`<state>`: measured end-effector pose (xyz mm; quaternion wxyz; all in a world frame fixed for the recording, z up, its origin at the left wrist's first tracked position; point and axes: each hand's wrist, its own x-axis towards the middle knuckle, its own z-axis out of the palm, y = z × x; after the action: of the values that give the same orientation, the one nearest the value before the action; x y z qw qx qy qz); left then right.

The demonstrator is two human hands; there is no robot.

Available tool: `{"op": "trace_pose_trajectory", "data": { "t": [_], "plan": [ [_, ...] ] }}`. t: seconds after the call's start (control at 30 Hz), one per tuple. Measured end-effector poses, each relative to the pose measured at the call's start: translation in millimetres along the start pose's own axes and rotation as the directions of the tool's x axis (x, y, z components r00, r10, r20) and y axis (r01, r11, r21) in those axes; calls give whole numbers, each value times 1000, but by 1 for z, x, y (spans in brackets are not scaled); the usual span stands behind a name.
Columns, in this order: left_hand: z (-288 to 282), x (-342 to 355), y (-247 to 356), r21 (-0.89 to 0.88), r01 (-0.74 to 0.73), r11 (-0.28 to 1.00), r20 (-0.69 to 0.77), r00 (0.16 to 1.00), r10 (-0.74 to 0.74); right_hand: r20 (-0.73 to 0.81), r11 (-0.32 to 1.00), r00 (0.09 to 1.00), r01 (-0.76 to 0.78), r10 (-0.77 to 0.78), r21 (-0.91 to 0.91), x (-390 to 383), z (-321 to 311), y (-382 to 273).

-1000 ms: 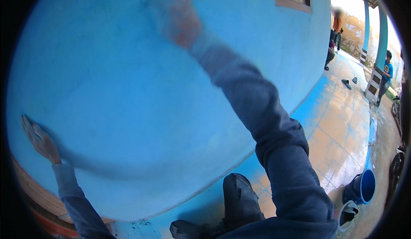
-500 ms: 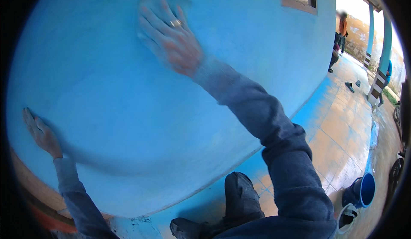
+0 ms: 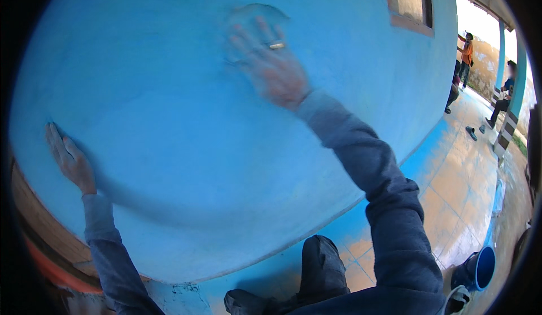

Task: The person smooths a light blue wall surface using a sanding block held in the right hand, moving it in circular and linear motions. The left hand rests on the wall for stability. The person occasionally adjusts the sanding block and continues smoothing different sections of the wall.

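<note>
My left hand (image 3: 70, 162) lies flat on the blue wall (image 3: 180, 140), fingers extended and casting a shadow. My right hand (image 3: 274, 64), smeared by motion and wearing a ring, is spread against the wall higher up and toward the middle. A dark curved edge shows just beyond its fingertips; whether this is a thin pad or sheet under the hand is too blurred to tell.
A window (image 3: 409, 4) is at upper right. A blue bucket (image 3: 474, 267) and white bucket (image 3: 456, 302) stand lower right. Sandals (image 3: 472, 134) lie on the tiled walkway (image 3: 451, 191), near striped posts (image 3: 511, 112). Several people (image 3: 467, 55) are farther along.
My right hand moved down between the first two frames, then rightward across the wall. My left hand appears higher and slightly rightward in view. The view has shifted, showing more of the distant people.
</note>
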<state>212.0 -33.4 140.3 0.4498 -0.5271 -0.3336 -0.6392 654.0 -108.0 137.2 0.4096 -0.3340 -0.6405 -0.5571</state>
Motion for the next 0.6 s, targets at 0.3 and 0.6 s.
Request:
{"op": "trace_pose_trajectory", "data": {
  "t": [0.3,0.6],
  "plan": [
    [3,-5,5,-25,54,998,14,998,-54,12,997,1000,-22,23,-69,55,23,-6],
    [10,-10,13,-26,53,998,7,999,-53,-57,990,989,-138,138,-3,53,15,25]
  ]
}}
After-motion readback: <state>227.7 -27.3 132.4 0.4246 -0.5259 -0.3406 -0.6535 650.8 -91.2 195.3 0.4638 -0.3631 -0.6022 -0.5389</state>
